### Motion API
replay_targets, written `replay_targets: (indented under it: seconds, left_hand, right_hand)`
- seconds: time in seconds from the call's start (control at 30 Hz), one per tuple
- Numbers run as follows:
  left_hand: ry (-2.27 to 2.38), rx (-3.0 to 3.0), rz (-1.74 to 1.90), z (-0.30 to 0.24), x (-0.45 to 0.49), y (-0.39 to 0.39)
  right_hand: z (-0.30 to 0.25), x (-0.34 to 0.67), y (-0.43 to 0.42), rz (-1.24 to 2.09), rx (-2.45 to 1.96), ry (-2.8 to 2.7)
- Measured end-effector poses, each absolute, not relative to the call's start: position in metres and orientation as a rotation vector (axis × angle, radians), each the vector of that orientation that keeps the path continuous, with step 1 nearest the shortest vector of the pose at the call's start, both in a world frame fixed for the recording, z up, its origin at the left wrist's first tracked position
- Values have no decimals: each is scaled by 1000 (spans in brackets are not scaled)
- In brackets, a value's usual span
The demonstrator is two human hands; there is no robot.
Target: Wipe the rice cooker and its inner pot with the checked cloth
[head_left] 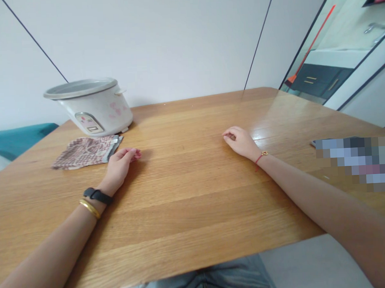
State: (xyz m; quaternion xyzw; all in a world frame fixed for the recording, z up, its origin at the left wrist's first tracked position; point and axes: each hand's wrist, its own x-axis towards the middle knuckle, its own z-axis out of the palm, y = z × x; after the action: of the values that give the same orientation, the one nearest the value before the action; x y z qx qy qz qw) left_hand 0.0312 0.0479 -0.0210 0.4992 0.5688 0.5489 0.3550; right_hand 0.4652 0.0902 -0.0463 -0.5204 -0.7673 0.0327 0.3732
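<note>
Two bare hands lie on a honey-toned oak table (188, 195), holding nothing. Just left of the loosely curled, narrow-set fingers of the left hand (119, 169) lies a crumpled pink-patterned fabric cloth (85, 153). Beyond those fingers stands a white, pink-flowered rice cooker (96, 114), upright near the table's edge, where a careless knock could, I'd judge, tip it off. Its silver rim looks intact. Well to the right, the right hand (240, 142) curls likewise, its fingers closed on nothing.
</note>
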Motion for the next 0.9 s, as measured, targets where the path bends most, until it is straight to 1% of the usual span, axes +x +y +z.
replay_targets:
  seconds: [0.4, 0.9]
  left_hand:
    - [1510, 1320, 1382, -22, 28, 49]
    - [1454, 1288, 1384, -24, 27, 49]
  right_hand:
    - [-49, 468, 92, 56, -1301, -2009]
    - [-50, 469, 93, 38, -1330, -2043]
